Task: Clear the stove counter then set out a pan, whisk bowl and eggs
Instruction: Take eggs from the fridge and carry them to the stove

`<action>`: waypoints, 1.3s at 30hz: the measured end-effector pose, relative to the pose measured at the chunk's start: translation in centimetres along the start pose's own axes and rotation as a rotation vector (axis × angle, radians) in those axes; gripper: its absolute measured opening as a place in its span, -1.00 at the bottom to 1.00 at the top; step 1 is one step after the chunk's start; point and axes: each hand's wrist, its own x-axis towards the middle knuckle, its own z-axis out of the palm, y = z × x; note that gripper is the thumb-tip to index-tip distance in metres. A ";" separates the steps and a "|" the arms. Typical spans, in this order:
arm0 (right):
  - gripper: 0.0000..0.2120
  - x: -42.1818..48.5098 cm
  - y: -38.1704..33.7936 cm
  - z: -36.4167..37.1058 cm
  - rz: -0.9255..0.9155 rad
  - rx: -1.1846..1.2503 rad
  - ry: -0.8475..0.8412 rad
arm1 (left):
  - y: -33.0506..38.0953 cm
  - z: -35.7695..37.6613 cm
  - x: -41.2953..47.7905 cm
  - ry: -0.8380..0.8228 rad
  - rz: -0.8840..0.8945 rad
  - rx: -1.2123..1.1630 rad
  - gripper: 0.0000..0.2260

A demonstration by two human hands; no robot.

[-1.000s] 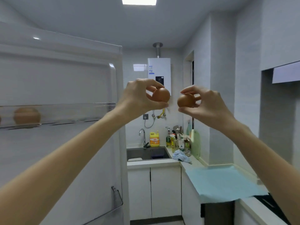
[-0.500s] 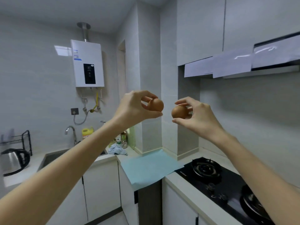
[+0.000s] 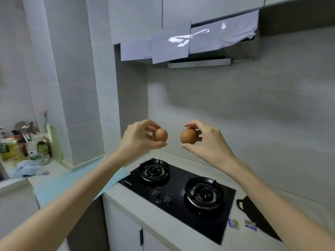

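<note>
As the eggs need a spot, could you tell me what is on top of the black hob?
On the hob: a left burner, a right burner and two knobs, no pan. Neither arm covers its top.

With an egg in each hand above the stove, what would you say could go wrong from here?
1. The left hand and right hand pinch the left egg and right egg by fingertips alone above the stove; a slip would probably crack one.
2. The eggs hang close together and could knock.
3. No bowl shows on the counter; laid loose there, they might roll off.
</note>
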 end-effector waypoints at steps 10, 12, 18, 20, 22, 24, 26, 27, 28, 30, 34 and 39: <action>-0.52 -5.5 13.6 -0.6 0.304 -0.134 -0.089 | -2.5 17.6 2.9 -0.346 0.038 -0.097 -0.61; -0.53 -6.5 15.8 -0.3 0.360 -0.159 -0.107 | -3.3 21.1 3.5 -0.424 0.051 -0.113 -0.61; -0.54 -8.5 22.3 0.8 0.552 -0.232 -0.133 | -6.3 31.0 4.5 -0.623 0.075 -0.170 -0.63; -0.55 -9.1 24.6 1.4 0.626 -0.245 -0.125 | -7.5 34.3 4.7 -0.686 0.074 -0.178 -0.63; -0.55 -10.0 26.9 2.1 0.690 -0.245 -0.105 | -8.4 37.1 4.9 -0.730 0.077 -0.179 -0.62; -0.54 -11.3 29.3 2.8 0.751 -0.244 -0.096 | -9.1 39.7 5.0 -0.780 0.084 -0.176 -0.63; -0.53 -12.8 31.5 3.5 0.819 -0.236 -0.097 | -9.7 42.1 5.0 -0.826 0.089 -0.156 -0.65; -0.52 -13.7 32.5 3.9 0.856 -0.229 -0.102 | -9.9 43.4 4.8 -0.845 0.084 -0.149 -0.66; -0.51 -14.5 33.4 4.2 0.888 -0.227 -0.109 | -10.1 44.5 4.6 -0.860 0.073 -0.140 -0.67; -0.50 -16.1 35.3 4.9 0.941 -0.229 -0.122 | -10.4 46.9 4.3 -0.891 0.056 -0.127 -0.68; -0.50 -18.2 38.8 6.2 1.011 -0.240 -0.125 | -10.3 51.3 3.6 -0.960 0.061 -0.117 -0.67; -0.50 -19.6 43.6 7.4 1.052 -0.251 -0.135 | -10.2 56.7 2.9 -0.988 0.034 -0.040 -0.65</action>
